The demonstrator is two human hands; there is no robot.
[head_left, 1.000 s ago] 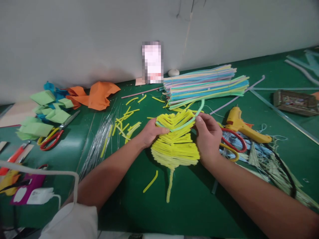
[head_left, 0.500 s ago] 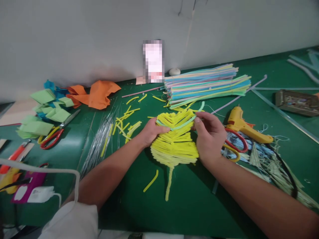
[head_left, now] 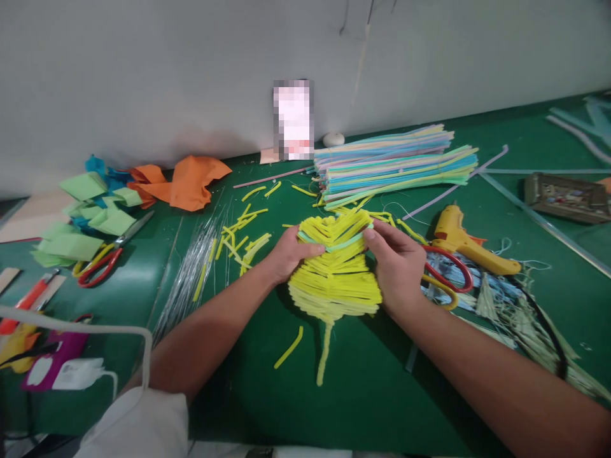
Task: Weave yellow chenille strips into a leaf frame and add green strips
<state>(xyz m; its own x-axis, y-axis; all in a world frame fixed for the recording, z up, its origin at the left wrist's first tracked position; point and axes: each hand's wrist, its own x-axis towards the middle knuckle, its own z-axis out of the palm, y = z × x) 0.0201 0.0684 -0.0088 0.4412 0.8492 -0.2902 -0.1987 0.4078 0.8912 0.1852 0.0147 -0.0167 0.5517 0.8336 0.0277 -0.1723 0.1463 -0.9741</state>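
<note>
A yellow leaf shape made of pipe cleaners [head_left: 334,280] lies on the green table [head_left: 372,394], its stem pointing toward me. A light green pipe cleaner [head_left: 334,245] runs across its upper part. My left hand [head_left: 289,254] pinches the green strand's left end against the leaf's left edge. My right hand [head_left: 398,267] grips the leaf's right side, fingers closed over the green strand's right end.
A stack of pastel pipe cleaners [head_left: 391,162] lies behind the leaf. A yellow glue gun [head_left: 461,238] and red scissors [head_left: 446,273] sit to the right. Yellow offcuts [head_left: 243,238], thin wires [head_left: 191,273], green paper pieces [head_left: 86,216], orange cloth [head_left: 191,181] and more scissors [head_left: 102,257] lie left.
The green strand's free right end, which stuck up past the leaf, has been bent down and tucked under my right hand's fingers. My left hand has stayed put.
</note>
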